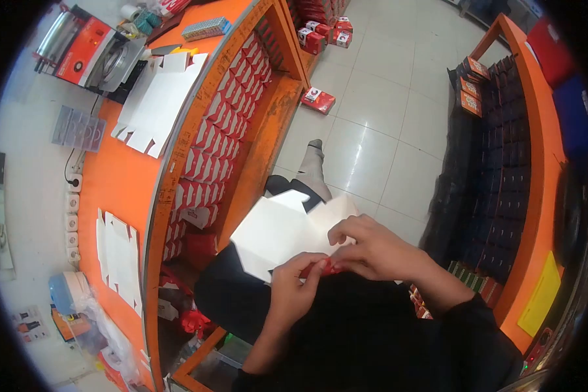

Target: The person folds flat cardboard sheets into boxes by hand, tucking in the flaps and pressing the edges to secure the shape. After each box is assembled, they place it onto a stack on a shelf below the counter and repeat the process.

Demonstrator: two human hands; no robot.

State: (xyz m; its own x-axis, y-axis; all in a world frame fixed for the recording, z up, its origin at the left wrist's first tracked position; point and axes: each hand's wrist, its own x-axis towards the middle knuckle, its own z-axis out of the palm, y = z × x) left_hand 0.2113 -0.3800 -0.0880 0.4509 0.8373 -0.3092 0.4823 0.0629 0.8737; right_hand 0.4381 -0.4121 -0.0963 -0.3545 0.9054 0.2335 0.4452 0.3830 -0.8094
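no text readable; print on red box (319, 100) blurred

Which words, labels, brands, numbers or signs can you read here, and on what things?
None reads clearly.
Lone red box: markings too small.
Orange boxes at right: print blurred.
Red-fronted machine: markings too small.
Red packet, top edge: white marks cut off, unreadable.
Held white card: no print on the face showing.

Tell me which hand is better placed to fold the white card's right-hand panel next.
Probably the right hand: its curled fingers are beside that panel of the white card, while the left hand is at the near edge. Both hands' fingertips meet at something red.
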